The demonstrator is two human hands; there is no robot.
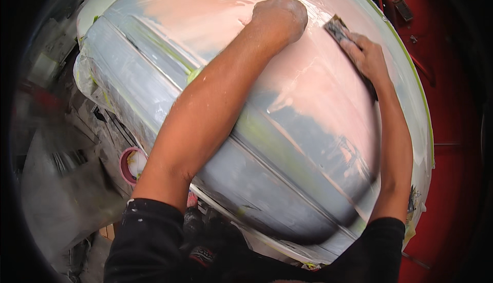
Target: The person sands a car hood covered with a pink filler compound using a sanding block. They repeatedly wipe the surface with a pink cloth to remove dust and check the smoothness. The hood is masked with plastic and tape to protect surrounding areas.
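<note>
A large curved car body panel (318,82) spreads under both my arms, patched in pink, grey and yellow-green, with a wet shine and whitish streaks. My left hand (281,17) is closed in a fist near the panel's far middle, its back dusted white. Whatever it may hold is hidden beneath it. To the right, my right hand (365,57) grips a long dark sanding block (336,27) that lies along the pink surface. The block's near end shows past my wrist, and its underside is out of sight.
Plastic sheeting and tape (87,72) wrap the panel's left edge. A pink-rimmed bucket (125,167) with whitish contents sits below that edge. Red bodywork (452,180) stands beyond the panel's right side. Grey sheeting (56,195) and clutter lie at lower left.
</note>
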